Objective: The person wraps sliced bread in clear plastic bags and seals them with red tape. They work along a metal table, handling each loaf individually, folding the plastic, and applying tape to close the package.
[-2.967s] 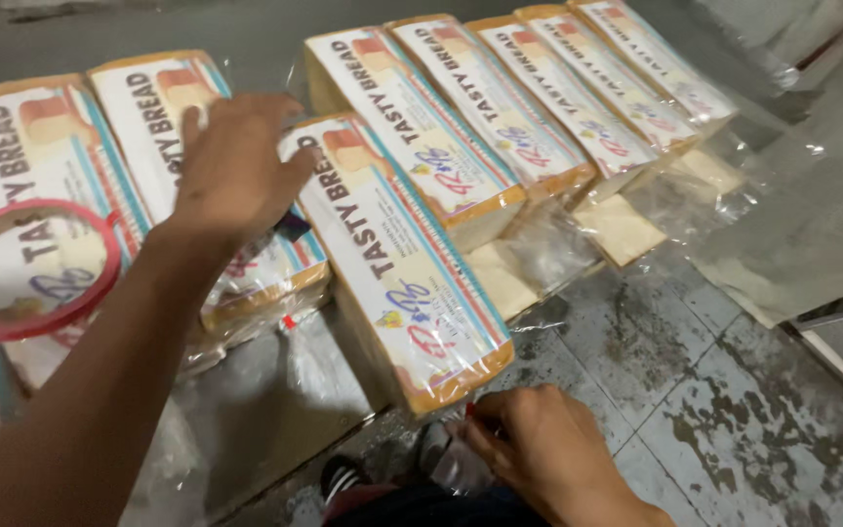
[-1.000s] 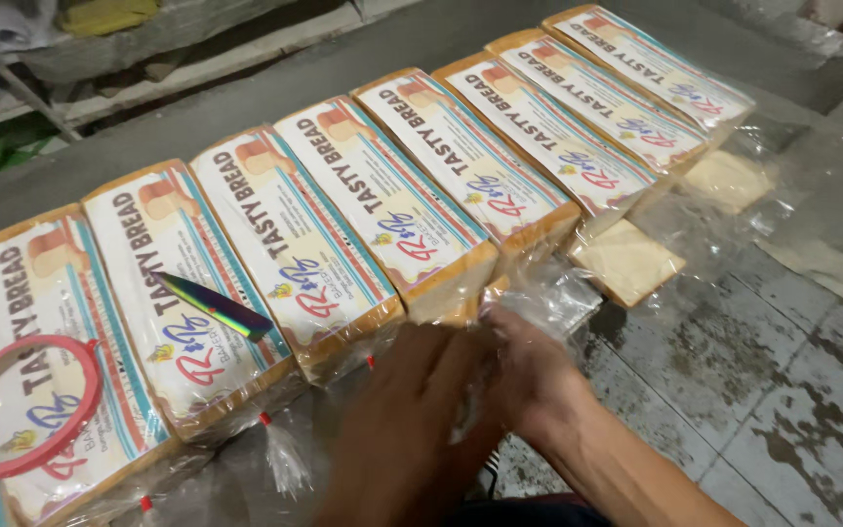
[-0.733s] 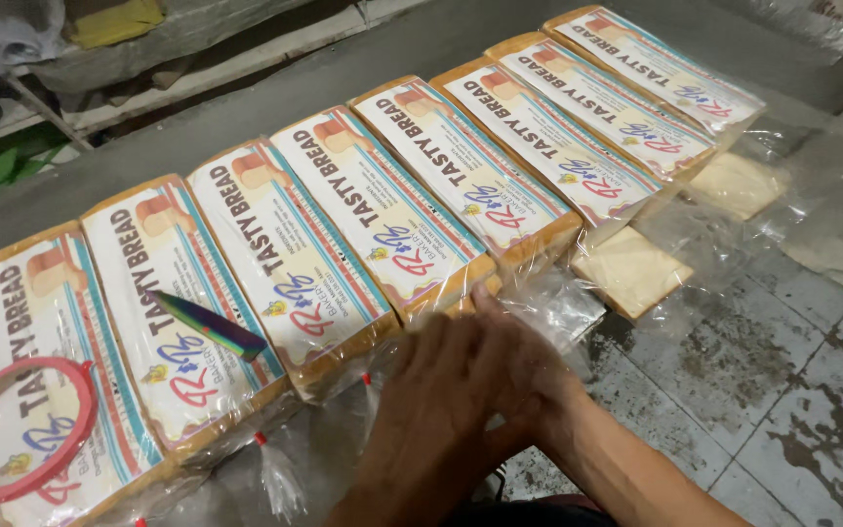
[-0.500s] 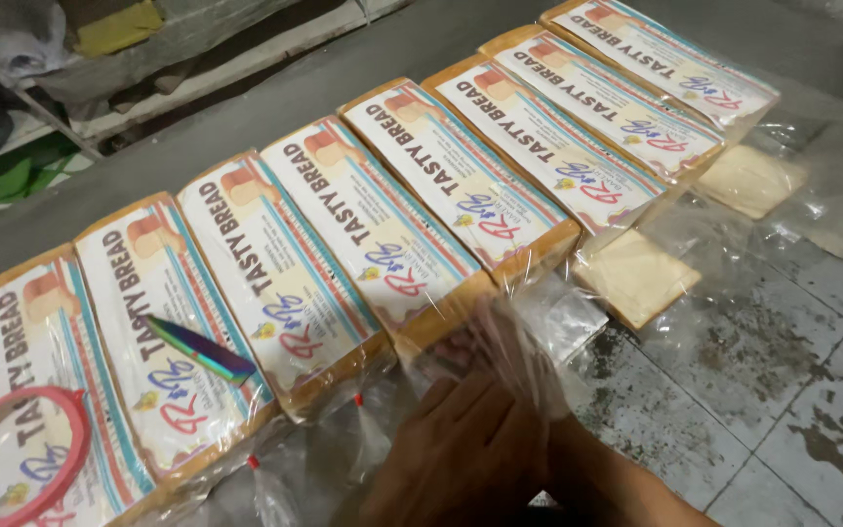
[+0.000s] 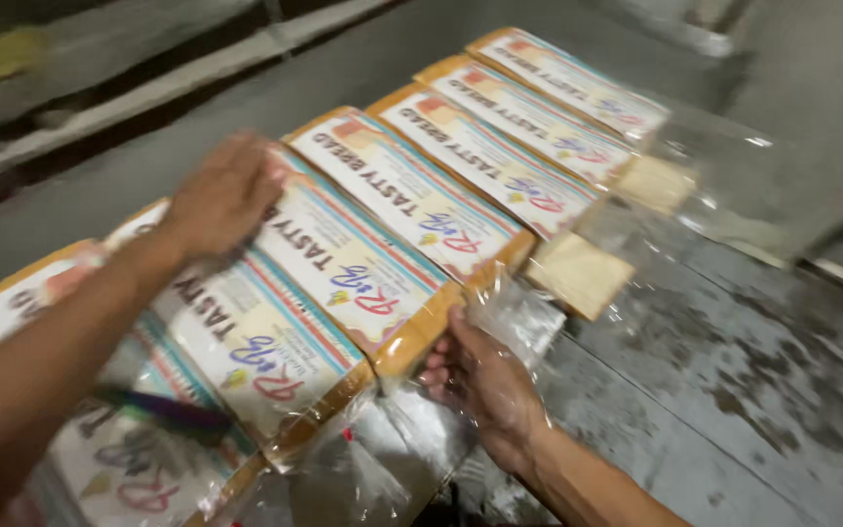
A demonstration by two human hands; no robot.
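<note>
A row of long sliced-bread loaves in clear printed bags lies side by side on a grey metal table (image 5: 734, 351). My left hand (image 5: 221, 195) rests flat on the far end of one loaf (image 5: 343, 263) in the middle of the row. My right hand (image 5: 480, 381) grips the near end of that same loaf, fingers in its loose plastic bag end (image 5: 514, 317). The neighbouring loaf (image 5: 246, 351) to the left touches it. A dark pen-like object (image 5: 168, 410) lies across a loaf at the lower left.
Several more bagged loaves (image 5: 500, 161) continue to the upper right, two with bare bread ends (image 5: 578, 273) showing through open bags. A loose clear plastic bag (image 5: 734, 185) lies at the right. A pale ledge (image 5: 148, 93) runs behind the table.
Both hands were together at the near bag ends. Now my left hand has reached out onto the far end of a loaf, and my right hand holds its near end. The view shifted left.
</note>
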